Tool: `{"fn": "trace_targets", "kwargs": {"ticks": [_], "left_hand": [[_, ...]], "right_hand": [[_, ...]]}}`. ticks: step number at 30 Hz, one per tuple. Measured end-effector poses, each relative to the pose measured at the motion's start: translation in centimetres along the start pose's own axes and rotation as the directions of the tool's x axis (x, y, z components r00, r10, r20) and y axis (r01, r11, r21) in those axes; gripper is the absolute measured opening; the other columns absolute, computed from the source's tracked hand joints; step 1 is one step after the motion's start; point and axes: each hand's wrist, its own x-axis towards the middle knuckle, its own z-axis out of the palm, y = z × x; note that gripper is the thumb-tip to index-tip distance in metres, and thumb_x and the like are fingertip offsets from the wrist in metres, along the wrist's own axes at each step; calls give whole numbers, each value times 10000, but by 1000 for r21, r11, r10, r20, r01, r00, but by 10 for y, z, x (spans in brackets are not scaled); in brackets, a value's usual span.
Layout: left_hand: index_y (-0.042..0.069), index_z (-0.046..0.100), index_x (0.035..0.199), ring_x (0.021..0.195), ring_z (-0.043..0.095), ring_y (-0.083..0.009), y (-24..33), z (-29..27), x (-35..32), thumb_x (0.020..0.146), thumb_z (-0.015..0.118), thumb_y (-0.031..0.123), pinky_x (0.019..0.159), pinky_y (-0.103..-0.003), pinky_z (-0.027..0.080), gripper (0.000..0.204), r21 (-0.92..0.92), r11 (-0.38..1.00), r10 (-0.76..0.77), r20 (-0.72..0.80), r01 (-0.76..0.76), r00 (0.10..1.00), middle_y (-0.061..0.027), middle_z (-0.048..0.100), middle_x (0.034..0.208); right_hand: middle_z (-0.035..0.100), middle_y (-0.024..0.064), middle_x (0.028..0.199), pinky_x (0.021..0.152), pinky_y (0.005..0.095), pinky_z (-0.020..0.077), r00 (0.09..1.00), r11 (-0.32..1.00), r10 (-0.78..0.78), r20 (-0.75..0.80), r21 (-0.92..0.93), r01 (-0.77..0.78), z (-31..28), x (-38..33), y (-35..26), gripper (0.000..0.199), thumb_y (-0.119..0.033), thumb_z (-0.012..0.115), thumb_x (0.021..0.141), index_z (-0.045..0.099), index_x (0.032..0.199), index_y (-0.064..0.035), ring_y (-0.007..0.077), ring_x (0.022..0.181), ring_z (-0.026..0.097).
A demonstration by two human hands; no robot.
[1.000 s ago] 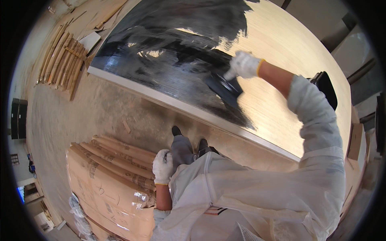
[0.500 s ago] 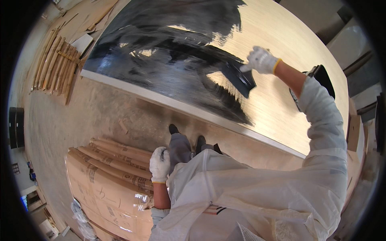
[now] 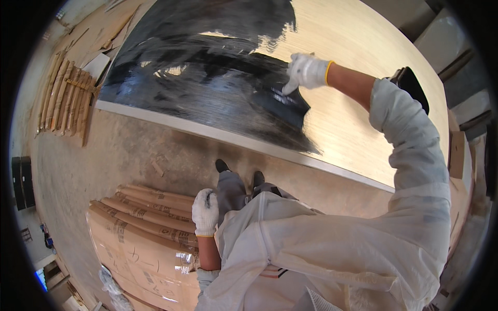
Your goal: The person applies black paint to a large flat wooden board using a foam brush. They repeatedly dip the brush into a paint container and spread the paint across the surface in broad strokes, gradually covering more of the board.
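Note:
My right hand [image 3: 307,71], in a white knit glove with a yellow cuff, is closed on a wide, flat, dark paint applicator [image 3: 282,106]. The applicator presses on a large pale wood-grain panel [image 3: 358,129], its exact shape blending into the wet black coating [image 3: 192,93] over the panel's left part. Streaks of bare pale surface show through the black, and its right edge is ragged. My left hand [image 3: 206,211], in a similar glove with a dark smudge, is curled closed at my left side, away from the panel. Whatever its fingers may hold is hidden.
A black tray [image 3: 413,88] sits on the panel's right side, partly behind my right sleeve. Wrapped flat cardboard packages [image 3: 140,249] are stacked beside my left arm. More bundled brown packages [image 3: 65,96] stand on the floor at far left. My shoes [image 3: 223,166] are near the panel's white edge.
My right hand has moved left with the applicator, and black now covers the pale streaky patch near the panel's front edge. My left hand has stayed nearly still.

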Motion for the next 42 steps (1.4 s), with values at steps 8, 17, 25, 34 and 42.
{"fn": "trace_targets", "kwargs": {"ticks": [8, 17, 25, 34, 42], "left_hand": [[32, 743, 1160, 1033, 745, -386, 10, 8, 6, 1015, 654, 151, 920, -455, 585, 207, -23, 999, 27, 77, -25, 997, -182, 775, 1109], [26, 741, 1171, 996, 748, -387, -8, 11, 0, 1019, 653, 145, 894, -455, 589, 212, -32, 999, 23, 100, -20, 995, -187, 771, 1094], [25, 746, 1163, 1008, 751, -390, 5, 12, 19, 1012, 662, 141, 898, -455, 593, 209, -3, 993, 120, 161, -122, 980, -191, 773, 1101], [20, 741, 1167, 997, 748, -390, 24, 3, 32, 1016, 655, 146, 898, -457, 593, 215, 20, 976, 212, 146, -218, 966, -189, 769, 1117], [23, 740, 1181, 1012, 747, -381, -15, 6, -2, 1019, 644, 147, 898, -443, 591, 226, 1, 998, 55, 131, -56, 990, -194, 766, 1117]], "right_hand": [[794, 59, 1140, 1004, 436, 600, 992, 981, 118, -52, 160, -109, -18, -8, -11, 379, -512, 669, 1033, 849, 1200, -223, 347, 1177, 662], [757, 63, 1040, 994, 449, 569, 956, 947, 185, 229, 219, -236, 49, -128, -53, 271, -354, 629, 1074, 826, 1261, -347, 292, 1064, 667], [625, -49, 790, 869, 383, 494, 970, 985, 111, -214, 155, -78, 78, -185, -93, 253, -273, 705, 945, 819, 1002, -492, 212, 856, 613], [682, 38, 834, 876, 429, 530, 849, 998, -56, -526, -23, 51, 49, -52, -87, 491, -621, 707, 895, 729, 732, -158, 280, 988, 607], [640, -133, 875, 980, 344, 466, 996, 984, 0, -85, 178, 15, 78, -169, -85, 271, -311, 657, 1013, 803, 1012, -539, 163, 970, 569]]}}
